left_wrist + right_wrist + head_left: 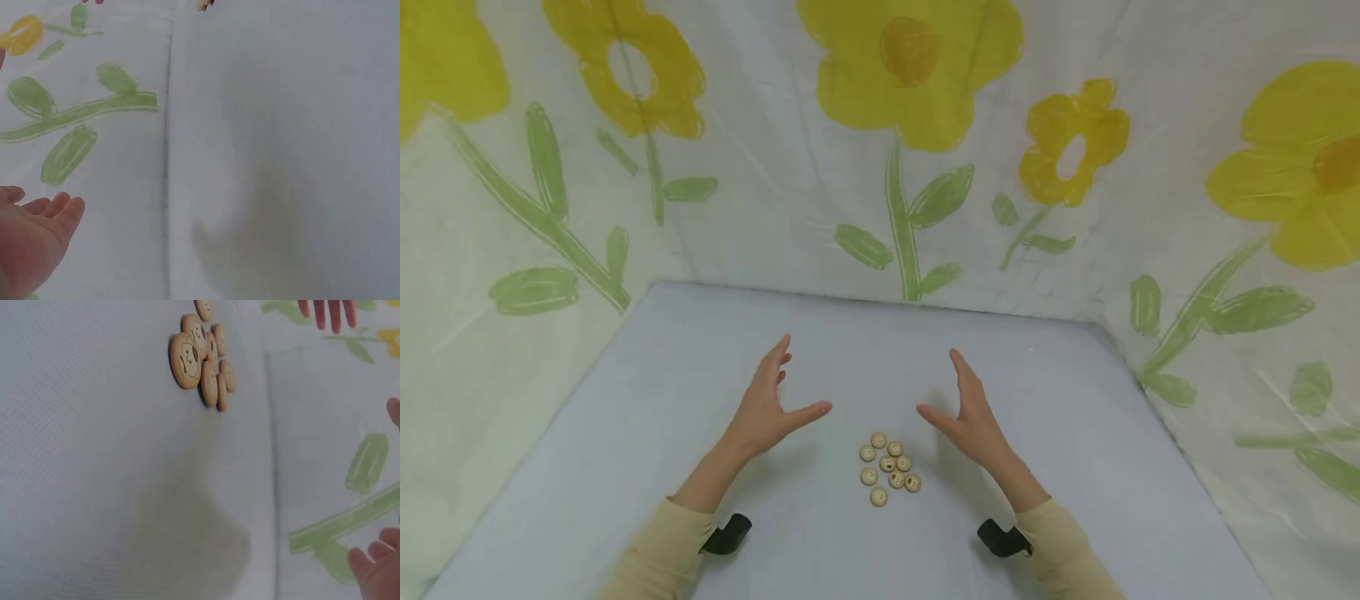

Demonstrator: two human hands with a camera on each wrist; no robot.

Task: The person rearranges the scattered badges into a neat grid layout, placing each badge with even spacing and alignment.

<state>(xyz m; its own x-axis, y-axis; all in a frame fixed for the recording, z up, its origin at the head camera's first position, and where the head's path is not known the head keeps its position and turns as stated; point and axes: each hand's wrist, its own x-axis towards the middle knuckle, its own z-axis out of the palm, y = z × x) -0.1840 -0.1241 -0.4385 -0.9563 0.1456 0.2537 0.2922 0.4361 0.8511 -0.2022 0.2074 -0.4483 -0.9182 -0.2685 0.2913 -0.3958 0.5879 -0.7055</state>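
Observation:
Several small round tan discs [887, 463], which look wooden, lie in a loose cluster on the pale table [820, 367]. Simple faces are marked on the discs [185, 360] seen closest in the right wrist view. My left hand [763, 414] hovers to the left of the cluster, its thumb spread away from the fingers, holding nothing. On the other side my right hand [973, 421] mirrors it, also with nothing in it. Neither hand touches a disc. In the left wrist view, the left hand [37, 247] shows only partly, at the lower left.
A white sheet [760, 208] painted with yellow flowers and green stems rises behind the table and along both sides. Black devices [728, 534] sit at both wrists, by the beige sleeves [658, 546]. The table's far edge lies beyond the hands.

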